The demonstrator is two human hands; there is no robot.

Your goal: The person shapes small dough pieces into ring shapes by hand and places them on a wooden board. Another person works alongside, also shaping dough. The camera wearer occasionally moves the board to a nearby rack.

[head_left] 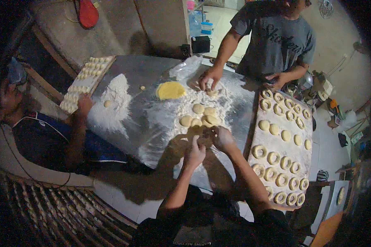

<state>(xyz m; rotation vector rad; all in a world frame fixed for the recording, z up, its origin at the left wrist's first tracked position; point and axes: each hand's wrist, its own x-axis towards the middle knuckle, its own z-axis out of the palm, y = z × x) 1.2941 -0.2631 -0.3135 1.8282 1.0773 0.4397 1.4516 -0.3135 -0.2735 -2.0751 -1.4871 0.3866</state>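
My left hand and my right hand are close together over the floured table, fingers curled in. Between them is a shadowed brownish piece of dough, gripped from both sides; its exact shape is hard to make out. Just beyond my fingers several flattened pale dough rounds lie clustered in loose flour. Across the table a co-worker's hand presses on a small dough piece in the flour.
On the right a floured board bears rows of dough rings and rounds. A yellow powdery patch and a clear plastic bag lie farther back. At the left, another person's hand touches a tray of dough balls beside a flour heap.
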